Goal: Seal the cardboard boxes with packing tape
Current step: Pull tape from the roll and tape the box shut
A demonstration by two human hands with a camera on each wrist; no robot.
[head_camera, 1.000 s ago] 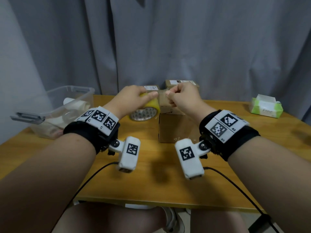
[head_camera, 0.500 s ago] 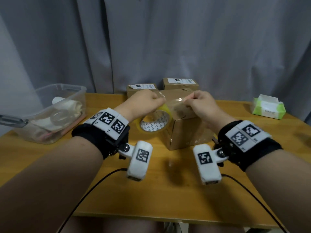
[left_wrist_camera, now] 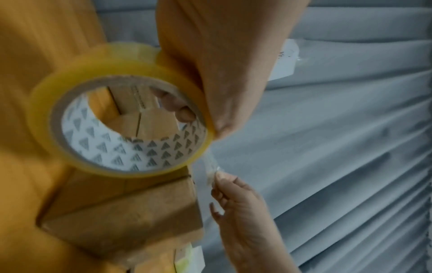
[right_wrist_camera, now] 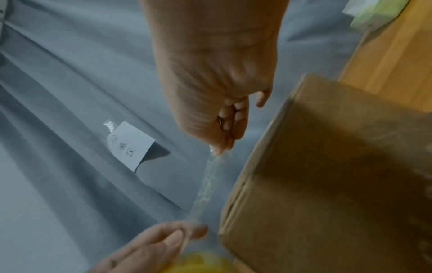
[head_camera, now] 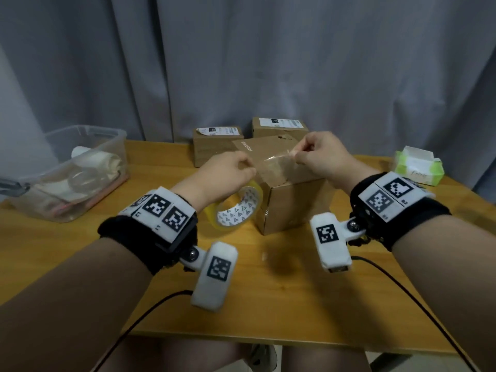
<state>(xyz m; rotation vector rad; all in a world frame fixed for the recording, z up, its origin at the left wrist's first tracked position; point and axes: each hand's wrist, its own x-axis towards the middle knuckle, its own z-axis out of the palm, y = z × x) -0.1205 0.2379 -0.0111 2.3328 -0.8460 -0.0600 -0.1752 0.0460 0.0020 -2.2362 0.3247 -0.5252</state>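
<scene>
A closed cardboard box (head_camera: 290, 208) stands mid-table, also in the wrist views (left_wrist_camera: 131, 221) (right_wrist_camera: 339, 175). My left hand (head_camera: 228, 170) grips a yellowish roll of clear packing tape (head_camera: 239, 208) (left_wrist_camera: 117, 125) just left of the box, fingers through its core. My right hand (head_camera: 319, 157) pinches the free end of the tape. A clear tape strip (head_camera: 276, 163) (right_wrist_camera: 205, 186) is stretched between both hands above the box top. Two more labelled boxes (head_camera: 217, 146) (head_camera: 279, 127) stand behind it.
A clear plastic bin (head_camera: 72, 173) with bits inside sits at the left of the wooden table (head_camera: 295, 304). A green tissue pack (head_camera: 418, 167) lies at the right. A grey curtain (head_camera: 241, 63) hangs right behind the table.
My right hand has drawn away to the right, pulling a longer strip off the roll. The left hand and roll have dropped lower beside the box.
</scene>
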